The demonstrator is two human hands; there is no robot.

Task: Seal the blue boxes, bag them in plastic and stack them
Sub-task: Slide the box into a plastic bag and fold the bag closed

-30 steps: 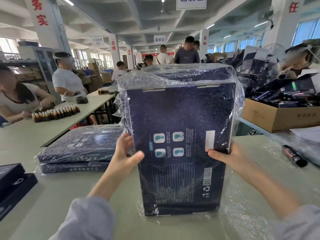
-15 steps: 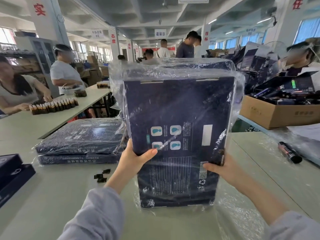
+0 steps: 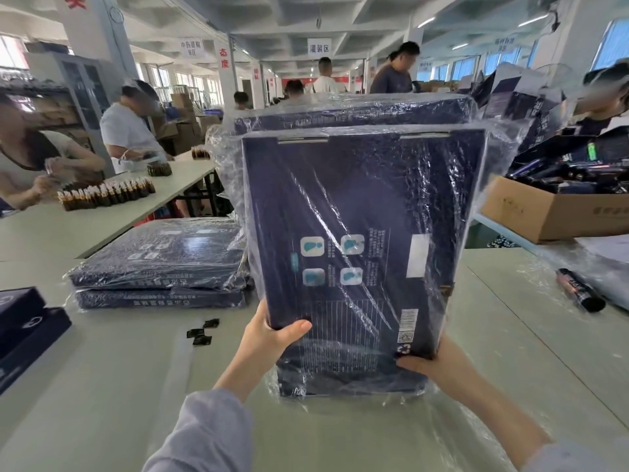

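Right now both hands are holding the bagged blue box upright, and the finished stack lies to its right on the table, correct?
Not quite: the head view shows the finished stack to the left of the bagged blue box, which both the left hand and right hand hold upright.

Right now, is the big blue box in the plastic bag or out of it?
In. Shiny, wrinkled plastic bag covers the blue box held upright by both hands.

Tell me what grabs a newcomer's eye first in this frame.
The big dark blue box wrapped in clear plastic, held upright at centre frame by the left hand and right hand at its lower corners. Next, the stack of bagged boxes lying flat on the table to its left, then the open cardboard carton of dark items at far right.
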